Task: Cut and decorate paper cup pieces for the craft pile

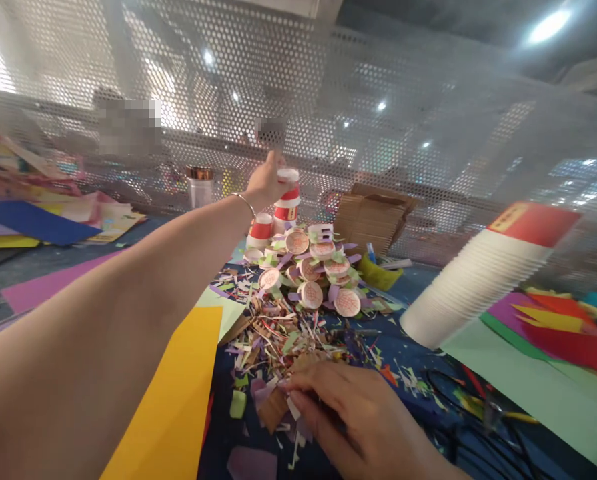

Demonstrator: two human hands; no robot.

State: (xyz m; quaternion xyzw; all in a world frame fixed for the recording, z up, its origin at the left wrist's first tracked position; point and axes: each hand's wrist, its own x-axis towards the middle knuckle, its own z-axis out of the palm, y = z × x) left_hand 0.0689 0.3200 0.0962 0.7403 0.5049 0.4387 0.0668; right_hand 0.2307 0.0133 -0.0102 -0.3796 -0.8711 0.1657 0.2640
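My left hand (264,181) reaches far forward, fingers closed around the side of a red and white paper cup (288,177). That cup tops a short stack of similar cups (285,212). A single red-banded cup (261,228) stands just left of the stack. In front lies a pile of small round paper-cup pieces (310,295) with green and purple paper strips attached. Close to me, my right hand (351,410) rests over shredded paper scraps (283,333), thumb and forefinger nearly together. Whatever is between those fingertips is too small to make out.
At right, a tall nested stack of white paper cups (478,280) leans. Yellow paper (173,400) lies under my left arm. Coloured sheets (38,223) spread at left. Black cables (478,433) lie front right. Behind are a jar (200,190), folded cardboard (371,217) and a perforated metal screen (288,80).
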